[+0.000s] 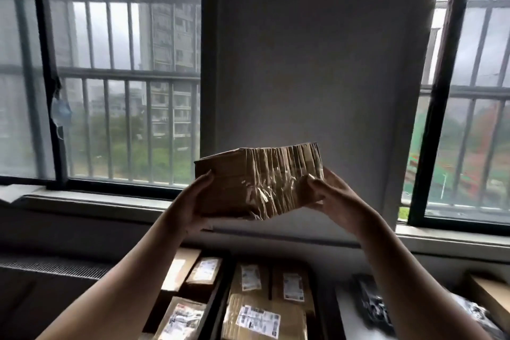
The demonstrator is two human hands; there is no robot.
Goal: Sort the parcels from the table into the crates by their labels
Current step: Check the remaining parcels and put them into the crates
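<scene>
While left hand (193,203) and right hand (335,197) grip parcel (256,182) ends | label unseen | crates (219,295) cropped below

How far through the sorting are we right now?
Done: several labelled parcels lie in the crates below. In hand: left hand and right hand hold a taped cardboard parcel up, no label facing the camera. Left: dark bagged parcels at the right look unsorted.

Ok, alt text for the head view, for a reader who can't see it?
A person's left hand and right hand hold up a crumpled, tape-wrapped cardboard parcel by its ends, in front of a grey wall between two barred windows. Below it, more labelled parcels lie packed side by side.
</scene>
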